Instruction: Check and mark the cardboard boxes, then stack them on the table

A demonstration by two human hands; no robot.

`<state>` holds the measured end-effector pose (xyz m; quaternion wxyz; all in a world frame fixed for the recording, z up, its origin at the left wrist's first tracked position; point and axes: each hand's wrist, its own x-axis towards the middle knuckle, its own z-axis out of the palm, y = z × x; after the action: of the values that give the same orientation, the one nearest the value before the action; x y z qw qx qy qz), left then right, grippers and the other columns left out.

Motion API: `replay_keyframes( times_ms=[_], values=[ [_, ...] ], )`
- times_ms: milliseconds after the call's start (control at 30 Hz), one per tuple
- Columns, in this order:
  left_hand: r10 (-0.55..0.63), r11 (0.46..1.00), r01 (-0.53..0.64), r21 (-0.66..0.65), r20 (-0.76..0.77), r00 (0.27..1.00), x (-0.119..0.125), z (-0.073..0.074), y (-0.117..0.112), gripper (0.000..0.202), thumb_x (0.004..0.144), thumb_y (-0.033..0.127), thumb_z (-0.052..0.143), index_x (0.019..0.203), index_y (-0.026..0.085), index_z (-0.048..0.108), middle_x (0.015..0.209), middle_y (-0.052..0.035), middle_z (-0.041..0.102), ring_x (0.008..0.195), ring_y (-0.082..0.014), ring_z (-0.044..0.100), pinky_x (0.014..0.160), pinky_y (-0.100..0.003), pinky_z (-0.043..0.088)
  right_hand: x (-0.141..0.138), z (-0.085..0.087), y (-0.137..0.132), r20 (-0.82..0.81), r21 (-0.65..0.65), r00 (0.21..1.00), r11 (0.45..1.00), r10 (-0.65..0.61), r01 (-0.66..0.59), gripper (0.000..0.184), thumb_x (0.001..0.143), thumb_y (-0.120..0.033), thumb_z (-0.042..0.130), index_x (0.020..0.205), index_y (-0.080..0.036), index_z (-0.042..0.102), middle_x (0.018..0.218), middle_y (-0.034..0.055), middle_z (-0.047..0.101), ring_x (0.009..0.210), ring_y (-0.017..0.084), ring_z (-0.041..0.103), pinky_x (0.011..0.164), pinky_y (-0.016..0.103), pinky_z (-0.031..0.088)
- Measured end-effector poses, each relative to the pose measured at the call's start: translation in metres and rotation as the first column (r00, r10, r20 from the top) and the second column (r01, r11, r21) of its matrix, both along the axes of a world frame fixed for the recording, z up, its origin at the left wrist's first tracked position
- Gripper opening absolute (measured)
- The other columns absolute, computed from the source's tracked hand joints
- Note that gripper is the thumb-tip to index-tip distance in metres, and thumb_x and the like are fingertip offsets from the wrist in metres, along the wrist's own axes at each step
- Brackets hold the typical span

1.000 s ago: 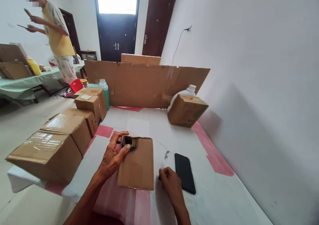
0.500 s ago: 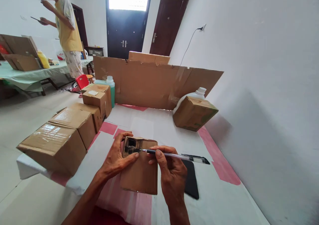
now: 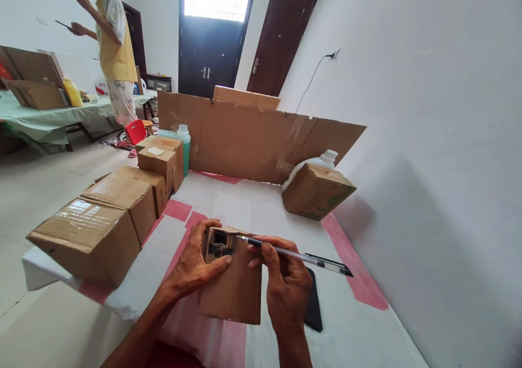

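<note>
A small cardboard box point(image 3: 234, 292) lies on the table in front of me, with a torn dark hole at its far left corner. My left hand point(image 3: 196, 262) grips the box's left side, thumb lying across its top near the hole. My right hand point(image 3: 285, 289) is closed on a black pen point(image 3: 302, 257), whose tip points left, just above the hole. The pen's cap end sticks out to the right. A black phone point(image 3: 313, 308) lies on the table under my right hand, partly hidden.
Several taped cardboard boxes point(image 3: 98, 226) line the table's left edge. A tilted box point(image 3: 316, 191) and white jug point(image 3: 326, 157) stand at the back right before a cardboard sheet point(image 3: 253, 137). A green bottle point(image 3: 183, 145) stands back left. A person point(image 3: 110, 47) stands far left by another table.
My right hand picked the pen up from the table and brought its tip to the hole in the box. The box's far end is now tipped up slightly.
</note>
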<state>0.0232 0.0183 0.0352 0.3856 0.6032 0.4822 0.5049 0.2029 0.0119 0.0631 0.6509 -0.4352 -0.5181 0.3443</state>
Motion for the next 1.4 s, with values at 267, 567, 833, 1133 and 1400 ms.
replay_keyframes(
  times_ms=[267, 567, 833, 1133, 1400],
  values=[
    [0.022, 0.996, -0.014, -0.09, 0.085, 0.996, -0.011, -0.002, 0.002, 0.064, 0.081, 0.052, 0.077, 0.134, 0.024, 0.054, 0.132, -0.0112, 0.062, 0.123, -0.0316, 0.06, 0.104, -0.044, 0.05, 0.073, -0.04, 0.033, 0.427, -0.224, 0.893, 0.94, -0.142, 0.256, 0.035, 0.096, -0.057, 0.053, 0.081, -0.025, 0.051, 0.063, -0.0043, 0.063, 0.048, 0.014, 0.054, 0.048, 0.026, 0.039],
    [0.014, 0.984, 0.003, -0.176, 0.096, 0.995, -0.01, -0.001, 0.003, 0.078, 0.089, 0.059, 0.068, 0.153, 0.026, 0.039, 0.142, -0.013, 0.057, 0.132, -0.0325, 0.056, 0.116, -0.05, 0.042, 0.059, -0.123, -0.002, 0.802, -0.402, 0.588, 0.822, 0.103, 0.404, 0.029, 0.088, -0.022, 0.059, 0.063, -0.027, 0.046, 0.067, 0.0038, 0.065, 0.07, 0.029, 0.07, 0.061, 0.033, 0.037],
    [0.012, 0.984, 0.011, -0.18, 0.126, 0.992, -0.007, -0.004, 0.005, 0.078, 0.089, 0.06, 0.069, 0.153, 0.027, 0.038, 0.144, -0.0126, 0.056, 0.128, -0.0307, 0.06, 0.11, -0.045, 0.048, 0.121, -0.12, 0.007, 0.883, -0.414, 0.465, 0.575, 0.065, 0.706, 0.038, 0.098, -0.046, 0.055, 0.114, -0.012, 0.06, 0.129, 0.0283, 0.061, 0.125, 0.043, 0.059, 0.09, 0.049, 0.048],
    [0.013, 0.991, -0.001, -0.136, 0.09, 0.996, -0.004, -0.004, 0.004, 0.075, 0.089, 0.061, 0.069, 0.15, 0.027, 0.042, 0.146, -0.0126, 0.055, 0.132, -0.0311, 0.056, 0.111, -0.046, 0.045, 0.158, -0.131, 0.025, 0.731, -0.602, 0.682, 0.486, 0.016, 0.634, 0.065, 0.075, -0.051, 0.077, 0.115, -0.002, 0.064, 0.121, 0.0335, 0.068, 0.117, 0.048, 0.066, 0.09, 0.051, 0.053],
    [0.003, 0.995, 0.006, -0.1, 0.09, 0.996, -0.003, -0.011, 0.002, 0.068, 0.091, 0.057, 0.067, 0.148, 0.027, 0.044, 0.145, -0.0129, 0.054, 0.134, -0.0314, 0.055, 0.112, -0.047, 0.045, 0.127, -0.114, -0.009, 0.08, -0.633, 0.986, 0.756, -0.149, 0.165, 0.067, 0.085, -0.062, 0.065, 0.132, -0.015, 0.061, 0.103, 0.0112, 0.081, 0.097, 0.035, 0.078, 0.088, 0.045, 0.062]
  ],
)
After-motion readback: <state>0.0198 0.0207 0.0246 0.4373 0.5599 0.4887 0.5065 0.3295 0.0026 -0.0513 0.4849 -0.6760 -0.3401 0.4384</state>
